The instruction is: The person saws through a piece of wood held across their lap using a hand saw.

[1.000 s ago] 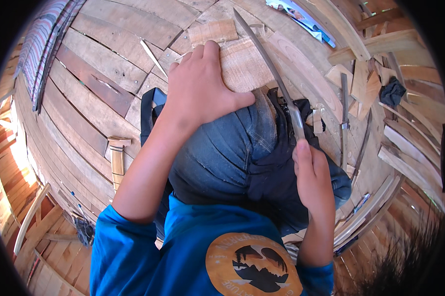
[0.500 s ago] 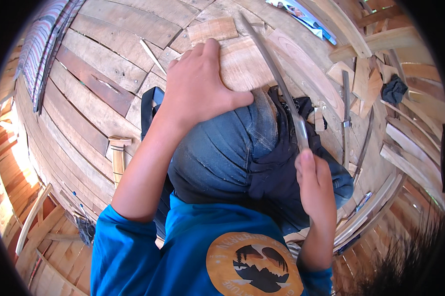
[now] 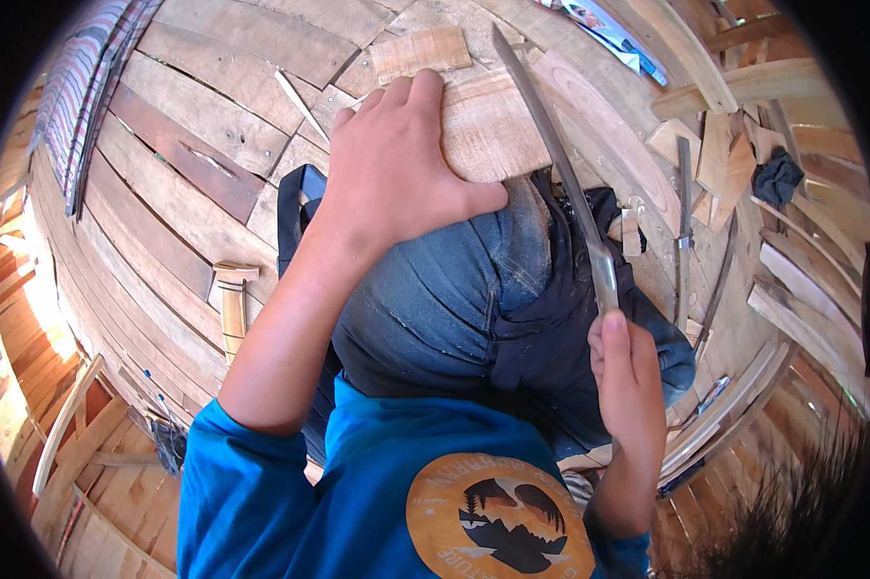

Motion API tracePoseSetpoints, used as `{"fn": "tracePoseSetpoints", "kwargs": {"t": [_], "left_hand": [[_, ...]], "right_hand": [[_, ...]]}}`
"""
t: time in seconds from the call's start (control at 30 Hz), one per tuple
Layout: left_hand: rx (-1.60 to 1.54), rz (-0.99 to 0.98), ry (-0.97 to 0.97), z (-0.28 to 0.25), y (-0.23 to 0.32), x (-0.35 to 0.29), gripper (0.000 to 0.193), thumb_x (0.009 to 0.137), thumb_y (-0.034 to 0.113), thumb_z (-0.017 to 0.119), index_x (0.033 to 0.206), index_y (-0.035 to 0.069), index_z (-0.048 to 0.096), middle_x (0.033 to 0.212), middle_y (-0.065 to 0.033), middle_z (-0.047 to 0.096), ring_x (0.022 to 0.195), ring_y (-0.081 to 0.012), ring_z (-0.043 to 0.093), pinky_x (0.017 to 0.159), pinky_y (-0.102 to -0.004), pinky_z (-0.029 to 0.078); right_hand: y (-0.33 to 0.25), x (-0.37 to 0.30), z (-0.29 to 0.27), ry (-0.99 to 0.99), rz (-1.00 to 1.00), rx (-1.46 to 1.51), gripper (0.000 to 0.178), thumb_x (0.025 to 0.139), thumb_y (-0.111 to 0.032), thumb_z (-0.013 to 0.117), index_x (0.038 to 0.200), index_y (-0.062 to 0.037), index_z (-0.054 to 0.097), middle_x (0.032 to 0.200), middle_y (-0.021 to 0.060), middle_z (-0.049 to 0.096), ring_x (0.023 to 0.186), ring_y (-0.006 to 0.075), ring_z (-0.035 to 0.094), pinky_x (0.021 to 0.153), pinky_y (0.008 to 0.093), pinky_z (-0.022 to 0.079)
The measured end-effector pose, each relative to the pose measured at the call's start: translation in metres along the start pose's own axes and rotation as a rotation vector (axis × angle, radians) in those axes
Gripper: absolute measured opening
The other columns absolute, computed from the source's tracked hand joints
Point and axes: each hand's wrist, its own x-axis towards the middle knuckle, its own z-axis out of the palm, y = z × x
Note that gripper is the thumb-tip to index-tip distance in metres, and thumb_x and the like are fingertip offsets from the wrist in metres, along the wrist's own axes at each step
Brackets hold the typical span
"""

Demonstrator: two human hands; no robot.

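My left hand [image 3: 396, 169] lies flat on a pale wooden board [image 3: 493, 125], pressing it against my knee in blue jeans [image 3: 445, 299]. My right hand [image 3: 628, 381] is closed around the handle of a long thin metal blade [image 3: 551, 154]. The blade runs up and to the left from my fist, along the right edge of the board, its tip reaching past the board's far end.
A plank floor [image 3: 194, 183] spreads around me. A small wooden block [image 3: 421, 50] lies beyond the board. Wood offcuts, curved slats [image 3: 802, 280] and a slim metal tool [image 3: 684, 222] lie to the right. A short wooden piece [image 3: 232, 304] sits at left.
My right hand and the blade have slid slightly downward and back toward me along the board's edge. The left hand stays put on the board.
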Motion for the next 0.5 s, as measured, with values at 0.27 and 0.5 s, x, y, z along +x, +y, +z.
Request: {"fn": "tracePoseSetpoints", "kwargs": {"t": [0.27,0.5], "left_hand": [[0.001,0.052,0.039,0.003,-0.005,-0.003,0.08,0.051,0.044,0.074,0.113,-0.004,0.056,0.092,-0.022,0.063,0.09,-0.0394,0.063,0.082,-0.0457,0.05],[0.011,0.06,0.044,0.0,-0.002,0.001,0.079,0.051,0.045,0.074,0.111,-0.005,0.056,0.091,-0.0232,0.063,0.09,-0.0397,0.063,0.08,-0.0457,0.05]], "right_hand": [[-0.013,0.046,0.016,-0.019,-0.064,-0.017,0.05,0.107,-0.045,0.038,0.073,-0.0092,0.044,0.064,-0.0057,0.034,0.056,0.0047,0.03,0.05,0.0242,0.025],[0.007,-0.006,0.004,0.031,-0.002,0.019,0.049,0.107,-0.044,0.037,0.073,-0.0095,0.044,0.064,-0.0066,0.033,0.055,0.0032,0.029,0.047,0.0227,0.021]]}}
